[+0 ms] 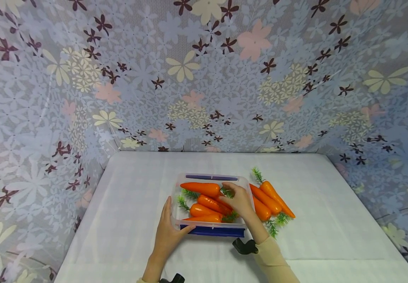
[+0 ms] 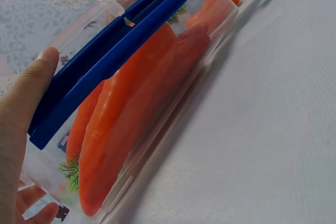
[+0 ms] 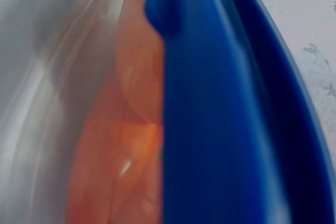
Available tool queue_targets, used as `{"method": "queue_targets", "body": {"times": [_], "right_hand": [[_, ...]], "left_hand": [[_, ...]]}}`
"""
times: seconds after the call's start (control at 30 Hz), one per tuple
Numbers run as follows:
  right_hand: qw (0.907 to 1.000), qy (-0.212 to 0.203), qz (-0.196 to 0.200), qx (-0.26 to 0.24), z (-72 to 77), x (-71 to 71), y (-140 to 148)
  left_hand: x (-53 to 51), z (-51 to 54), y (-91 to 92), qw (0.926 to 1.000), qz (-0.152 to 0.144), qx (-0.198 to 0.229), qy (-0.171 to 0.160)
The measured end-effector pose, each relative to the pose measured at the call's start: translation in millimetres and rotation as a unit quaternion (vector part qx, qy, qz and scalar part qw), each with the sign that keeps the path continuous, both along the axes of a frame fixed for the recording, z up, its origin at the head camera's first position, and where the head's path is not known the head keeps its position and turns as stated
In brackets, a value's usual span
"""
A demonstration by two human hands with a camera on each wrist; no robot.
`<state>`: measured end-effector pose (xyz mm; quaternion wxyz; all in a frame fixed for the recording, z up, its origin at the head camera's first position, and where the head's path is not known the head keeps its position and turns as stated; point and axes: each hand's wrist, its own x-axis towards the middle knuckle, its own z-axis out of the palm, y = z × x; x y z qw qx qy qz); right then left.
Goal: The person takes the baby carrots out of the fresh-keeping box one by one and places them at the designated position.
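Note:
A clear plastic box with blue latches on its long sides holds several orange carrots with green leafy tops. My left hand grips the box's front left corner, thumb over the front rim; the left wrist view shows the thumb beside the blue latch. Inside the box at the right, my right hand has its fingers bent around the leafy end of the rearmost carrot; its exact contact is partly hidden. The right wrist view shows the blue latch and carrots through the clear wall, but not the hand.
Several more carrots lie on the white table just right of the box, leafy tops pointing different ways. Flower-patterned fabric stands behind the table and along both sides. Black wrist devices sit at both wrists.

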<state>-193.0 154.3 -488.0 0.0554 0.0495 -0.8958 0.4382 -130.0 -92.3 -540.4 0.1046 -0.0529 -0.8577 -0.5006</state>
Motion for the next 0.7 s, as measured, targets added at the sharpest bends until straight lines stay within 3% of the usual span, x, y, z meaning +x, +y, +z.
{"method": "queue_targets", "body": {"times": [0.7], "right_hand": [[0.9999, -0.003, -0.014, 0.002, -0.9, -0.6, -1.3]], "left_hand": [[-0.2, -1.4, -0.2, 1.0, 0.002, -0.006, 0.005]]}}
